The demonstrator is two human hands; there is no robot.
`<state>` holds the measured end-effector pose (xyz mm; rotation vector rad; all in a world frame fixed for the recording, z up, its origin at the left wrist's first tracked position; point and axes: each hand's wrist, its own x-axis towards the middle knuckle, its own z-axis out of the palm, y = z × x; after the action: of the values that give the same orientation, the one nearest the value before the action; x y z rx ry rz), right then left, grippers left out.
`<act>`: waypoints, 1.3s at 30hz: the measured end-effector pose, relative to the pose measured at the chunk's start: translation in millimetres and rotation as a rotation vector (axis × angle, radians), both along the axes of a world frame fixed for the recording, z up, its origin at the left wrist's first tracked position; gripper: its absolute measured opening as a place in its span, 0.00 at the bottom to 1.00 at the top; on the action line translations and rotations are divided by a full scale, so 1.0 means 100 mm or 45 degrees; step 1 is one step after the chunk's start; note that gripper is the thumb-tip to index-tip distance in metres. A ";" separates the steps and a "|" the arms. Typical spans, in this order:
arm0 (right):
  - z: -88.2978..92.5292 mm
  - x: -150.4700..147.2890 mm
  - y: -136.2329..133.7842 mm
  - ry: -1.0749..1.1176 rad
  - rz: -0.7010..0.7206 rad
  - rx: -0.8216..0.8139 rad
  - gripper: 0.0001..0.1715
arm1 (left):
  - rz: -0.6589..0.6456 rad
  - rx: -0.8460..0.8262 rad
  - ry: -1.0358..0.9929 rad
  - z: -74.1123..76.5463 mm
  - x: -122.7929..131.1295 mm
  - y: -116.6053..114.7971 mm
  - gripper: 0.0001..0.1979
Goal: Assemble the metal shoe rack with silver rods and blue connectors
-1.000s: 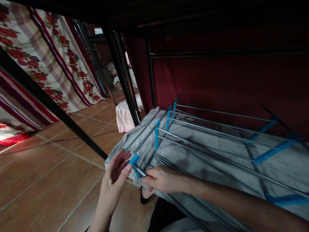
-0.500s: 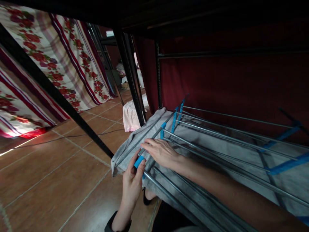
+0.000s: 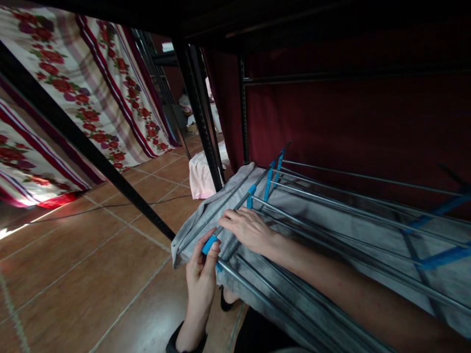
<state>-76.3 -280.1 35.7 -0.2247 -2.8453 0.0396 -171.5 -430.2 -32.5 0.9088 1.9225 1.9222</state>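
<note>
A metal drying rack (image 3: 250, 283) with blue plastic joints lies across a grey cloth. My left hand (image 3: 200, 277) pinches a blue plastic fitting (image 3: 209, 244) between thumb and fingers, at the near end of one of the rack's grey tubes. Just above and to the right, my right hand (image 3: 248, 228) is closed over that same tube, its fingers curled and partly hidden. Farther along the tube sits another blue joint (image 3: 250, 190). Whether the pinched fitting is fully seated on the tube, I cannot tell.
Grey cloth (image 3: 235, 181) covers the surface under the rack. A black metal post (image 3: 200, 113) and a slanting black bar (image 3: 91, 152) stand at the left, with a dark frame overhead. Dark red fabric (image 3: 349, 127) hangs behind. A cable (image 3: 110, 207) crosses the tiled floor (image 3: 73, 264).
My left hand and the blue fitting have shifted slightly left along the tube's end. My right hand's fingers are curled a little more over the tube. The view has turned slightly.
</note>
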 end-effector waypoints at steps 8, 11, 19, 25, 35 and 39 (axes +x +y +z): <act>0.05 -0.01 0.02 -0.002 0.054 0.029 0.13 | 0.055 0.019 0.044 0.00 0.00 0.03 0.23; 0.04 -0.02 0.05 0.003 0.075 0.038 0.13 | 0.066 0.032 0.044 -0.01 0.00 0.04 0.23; 0.02 -0.04 0.09 0.010 0.129 0.030 0.12 | 0.075 0.041 0.059 -0.04 -0.01 0.04 0.21; 0.02 -0.04 0.12 0.026 0.152 0.022 0.11 | 0.058 0.053 0.025 -0.06 -0.05 0.02 0.21; -0.01 -0.03 0.15 0.029 0.173 0.007 0.11 | 0.033 0.032 -0.011 -0.05 -0.08 0.03 0.22; 0.01 -0.03 0.16 0.026 0.197 0.000 0.12 | 0.055 0.004 0.073 0.04 -0.02 0.08 0.24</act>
<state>-79.6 -263.9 36.3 -0.0034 -2.8360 0.0736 -173.5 -422.4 -28.1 0.9403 1.9872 1.9441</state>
